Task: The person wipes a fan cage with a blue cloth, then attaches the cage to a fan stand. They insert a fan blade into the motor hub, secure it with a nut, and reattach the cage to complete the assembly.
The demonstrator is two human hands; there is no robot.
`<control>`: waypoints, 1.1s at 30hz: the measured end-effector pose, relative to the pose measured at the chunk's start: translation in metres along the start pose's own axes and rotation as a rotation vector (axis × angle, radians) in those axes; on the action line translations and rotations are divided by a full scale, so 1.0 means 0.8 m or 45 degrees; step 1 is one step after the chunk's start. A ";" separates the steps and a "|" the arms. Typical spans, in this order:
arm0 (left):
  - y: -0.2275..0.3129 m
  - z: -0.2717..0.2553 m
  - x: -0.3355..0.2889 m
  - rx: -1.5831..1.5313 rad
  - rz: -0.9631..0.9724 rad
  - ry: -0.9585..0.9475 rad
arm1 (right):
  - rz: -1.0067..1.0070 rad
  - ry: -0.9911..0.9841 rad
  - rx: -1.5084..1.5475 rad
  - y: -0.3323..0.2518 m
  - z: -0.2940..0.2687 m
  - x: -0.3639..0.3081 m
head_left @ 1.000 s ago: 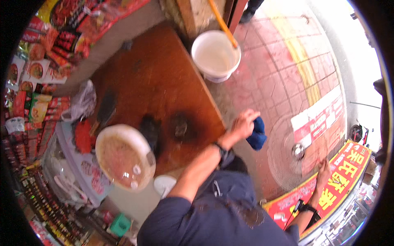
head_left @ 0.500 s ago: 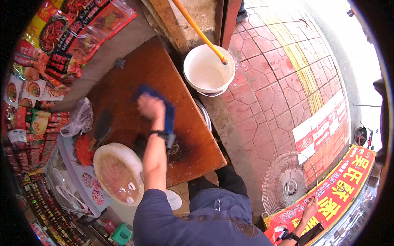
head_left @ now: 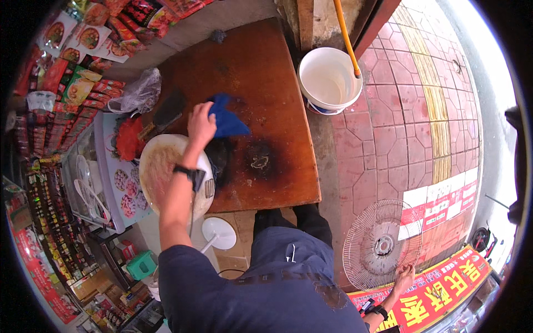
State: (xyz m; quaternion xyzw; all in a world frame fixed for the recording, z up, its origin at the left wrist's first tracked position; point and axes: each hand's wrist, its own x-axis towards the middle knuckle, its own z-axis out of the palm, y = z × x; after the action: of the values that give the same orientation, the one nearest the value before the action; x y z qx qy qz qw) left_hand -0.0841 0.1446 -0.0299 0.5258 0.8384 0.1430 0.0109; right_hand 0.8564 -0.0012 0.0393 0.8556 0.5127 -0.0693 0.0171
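My left hand (head_left: 201, 123), a dark band on its wrist, grips the edge of a blue cloth (head_left: 226, 117) on the brown wooden tabletop (head_left: 261, 72). The cloth lies bunched and folded to the right of the fingers. Beside them, a round whitish object (head_left: 161, 166) with a stained brown face sits partly beneath my forearm. Off to the right, the fingers of my right hand (head_left: 405, 276) curl at the lower rim of a round wire fan guard (head_left: 361, 244), held over the paving.
A cleaver (head_left: 169, 108), a red bundle (head_left: 127, 139) and a clear plastic bag (head_left: 141, 91) line the table's left side. Beyond its right edge stands a white bucket (head_left: 319, 75) with a yellow pole (head_left: 345, 33). Hanging packets (head_left: 61, 83) crowd the left. A dark scorched patch (head_left: 258, 161) marks the wood.
The view has shifted, moving table and bucket rightward. My left hand has drawn back toward the round whitish object with the cloth trailing beside it. My right hand stays at the fan guard.
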 end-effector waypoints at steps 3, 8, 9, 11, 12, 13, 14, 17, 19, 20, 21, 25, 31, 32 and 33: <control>-0.045 0.020 0.019 0.362 -0.450 -0.553 | 0.078 -0.090 0.201 -0.036 -0.004 0.014; 0.004 0.069 -0.135 0.526 -0.287 -0.384 | 0.036 -0.039 0.339 -0.061 -0.036 0.012; 0.023 0.064 -0.184 0.534 -0.206 -0.430 | 0.056 -0.057 0.376 -0.061 -0.039 0.008; 0.084 0.048 -0.270 0.373 -0.231 -0.492 | 0.051 -0.035 0.259 -0.060 -0.043 -0.001; 0.121 0.045 -0.295 0.310 -0.326 -0.541 | 0.061 -0.040 0.353 -0.060 -0.041 -0.003; 0.163 0.042 -0.314 0.056 -0.372 -0.535 | 0.035 -0.002 0.294 -0.057 -0.043 -0.005; 0.223 0.055 -0.323 -0.239 -0.251 -0.579 | 0.038 -0.002 0.257 -0.057 -0.040 -0.006; 0.392 0.090 -0.313 -1.305 -0.013 -0.810 | 0.020 -0.113 0.178 -0.050 -0.050 -0.001; 0.424 0.091 -0.294 -1.395 0.048 -0.684 | -0.006 0.000 0.298 -0.042 -0.063 0.002; 0.404 0.081 -0.290 -1.311 0.119 -0.447 | 0.054 0.008 0.274 -0.036 -0.073 0.008; 0.365 0.060 -0.294 -1.179 0.156 -0.334 | 0.070 -0.011 0.175 -0.031 -0.084 0.013; 0.151 -0.030 -0.338 -0.416 -0.187 -0.134 | 0.002 -0.012 0.113 -0.035 -0.086 0.030; 0.153 0.047 -0.367 -0.426 -0.757 -0.135 | -0.160 0.057 -0.139 -0.096 -0.098 0.053; 0.187 0.064 -0.364 -0.567 -0.318 -0.097 | -0.303 0.138 0.003 -0.110 -0.106 0.059; 0.220 0.079 -0.353 -0.974 -0.111 -0.383 | -0.335 0.096 0.032 -0.114 -0.125 0.056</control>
State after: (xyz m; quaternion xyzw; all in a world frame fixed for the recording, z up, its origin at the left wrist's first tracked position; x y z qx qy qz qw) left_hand 0.2075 -0.0192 -0.0839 0.4630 0.7352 0.3654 0.3341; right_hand 0.8071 0.0913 0.1356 0.7831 0.6199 -0.0452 -0.0220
